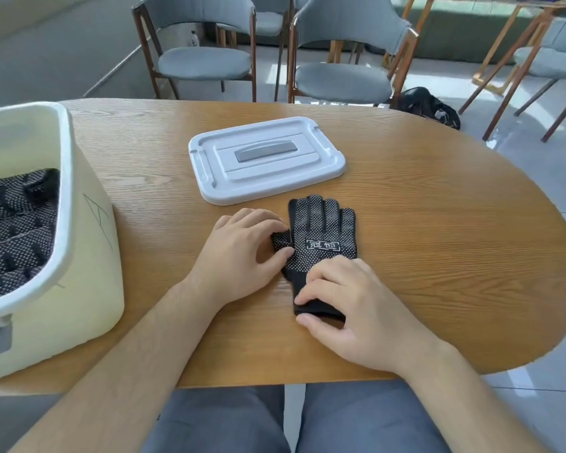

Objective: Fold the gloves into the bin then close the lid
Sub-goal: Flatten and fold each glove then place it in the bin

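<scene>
A black glove (pixel 322 233) with white dots lies flat on the wooden table (pixel 438 230), fingers pointing away from me. My left hand (pixel 242 253) pinches the glove's thumb at its left side. My right hand (pixel 350 305) grips the cuff at the near end, fingers on top and thumb under the edge. The pale yellow bin (pixel 89 256) with a white rim stands at the left and holds several folded black dotted gloves (pixel 13 223). Its light grey lid (pixel 265 158) with a grey handle lies flat on the table beyond the glove.
Grey chairs (pixel 206 57) with wooden frames stand past the far table edge. A black bag (pixel 432 106) sits on the floor at the right. The table's rounded end curves away on the right.
</scene>
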Available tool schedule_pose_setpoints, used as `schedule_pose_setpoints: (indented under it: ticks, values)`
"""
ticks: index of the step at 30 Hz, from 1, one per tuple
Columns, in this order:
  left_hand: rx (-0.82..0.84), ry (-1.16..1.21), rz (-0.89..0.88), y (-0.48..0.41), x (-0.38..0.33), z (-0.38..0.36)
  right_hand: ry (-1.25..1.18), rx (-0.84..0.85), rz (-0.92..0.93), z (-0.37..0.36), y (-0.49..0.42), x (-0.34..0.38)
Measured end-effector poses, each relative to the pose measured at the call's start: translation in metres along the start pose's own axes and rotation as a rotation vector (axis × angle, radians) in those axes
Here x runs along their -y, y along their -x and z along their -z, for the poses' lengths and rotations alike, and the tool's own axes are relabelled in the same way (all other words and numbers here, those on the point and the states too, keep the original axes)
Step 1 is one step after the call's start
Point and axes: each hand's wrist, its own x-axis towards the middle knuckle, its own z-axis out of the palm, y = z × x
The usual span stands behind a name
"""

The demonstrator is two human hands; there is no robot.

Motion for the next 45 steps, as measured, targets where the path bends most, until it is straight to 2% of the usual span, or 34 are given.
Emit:
schedule_pose_setpoints:
  ticks: [5, 7, 10, 14, 18, 28, 33, 38, 45]
  values:
    - [-0.012, 0.000, 0.018, -0.002, 0.000, -0.002, -0.073, -0.013, -0.029, 0.008, -0.006, -0.002]
    - [-0.016, 0.021, 0.046, -0.012, 0.000, -0.003, -0.120, -0.052, -0.103, 0.014, -0.027, -0.005]
    - [0.024, 0.012, 0.086, -0.033, 0.002, -0.007, -0.064, -0.169, -0.260, 0.012, -0.075, -0.027]
    - [0.035, -0.008, 0.066, -0.039, 0.005, -0.015, 0.046, -0.182, -0.389, -0.010, -0.106, -0.050]
    - [0.013, -0.019, 0.063, -0.036, 0.008, -0.017, 0.065, -0.229, -0.382, -0.024, -0.101, -0.056]
    - [0.005, -0.010, 0.064, -0.035, 0.009, -0.017, 0.089, -0.324, -0.234, -0.027, -0.103, -0.057]
    - [-0.016, 0.011, 0.089, -0.035, 0.007, -0.017, 0.080, -0.303, -0.284, -0.030, -0.104, -0.059]
    - [-0.025, -0.036, -0.019, -0.032, 0.004, -0.015, 0.004, -0.453, -0.380, -0.013, -0.097, -0.071]
    - [-0.003, -0.095, -0.030, -0.033, 0.005, -0.018, 0.030, -0.266, -0.514, -0.011, -0.097, -0.077]
